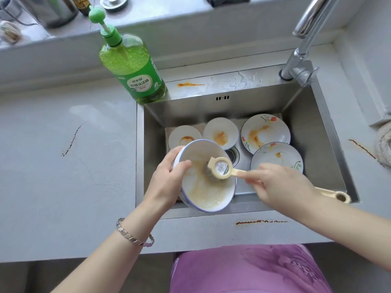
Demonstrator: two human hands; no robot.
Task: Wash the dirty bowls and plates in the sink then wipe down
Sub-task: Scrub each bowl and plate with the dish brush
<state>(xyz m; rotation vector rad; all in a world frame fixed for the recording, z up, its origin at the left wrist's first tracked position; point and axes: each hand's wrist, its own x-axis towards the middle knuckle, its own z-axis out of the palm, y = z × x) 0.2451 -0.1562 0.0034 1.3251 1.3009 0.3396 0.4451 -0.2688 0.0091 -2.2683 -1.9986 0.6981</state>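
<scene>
My left hand grips the rim of a white bowl with a blue edge, tilted over the front of the steel sink. Soapy orange-brown smears coat the bowl's inside. My right hand holds the cream handle of a scrub brush, whose steel-wool head presses on the bowl's inner wall. On the sink floor lie two small stained bowls and two flowered plates with orange stains.
A green dish-soap pump bottle stands at the sink's back left corner. The chrome tap rises at the back right. Orange-brown streaks mark the grey counter. A cloth lies at the right edge.
</scene>
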